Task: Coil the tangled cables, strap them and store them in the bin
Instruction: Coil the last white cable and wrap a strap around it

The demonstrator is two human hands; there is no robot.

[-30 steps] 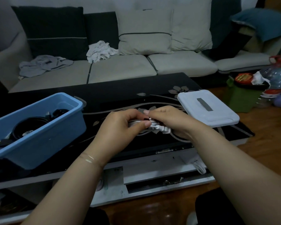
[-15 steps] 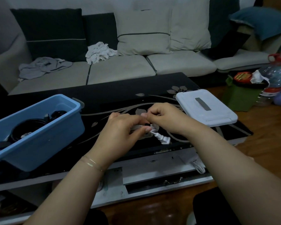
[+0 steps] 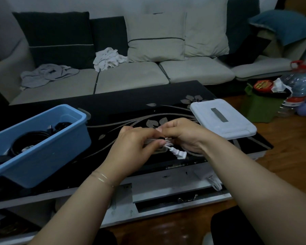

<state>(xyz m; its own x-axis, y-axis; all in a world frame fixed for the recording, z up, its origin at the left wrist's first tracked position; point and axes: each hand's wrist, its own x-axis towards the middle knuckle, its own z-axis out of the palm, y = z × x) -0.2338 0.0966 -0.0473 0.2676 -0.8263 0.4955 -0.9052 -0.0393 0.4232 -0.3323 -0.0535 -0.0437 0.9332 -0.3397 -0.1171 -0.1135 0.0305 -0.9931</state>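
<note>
Black table [image 3: 131, 101]: left hand [image 3: 131, 147], right hand [image 3: 185, 133] both pinch white cable [image 3: 177, 152].

Dim, bluish indoor light, flat and nearly shadowless; faint sheen on the black desk [image 3: 124, 103]; wide-angle bending at the edges; right edge slightly blurred.
</note>
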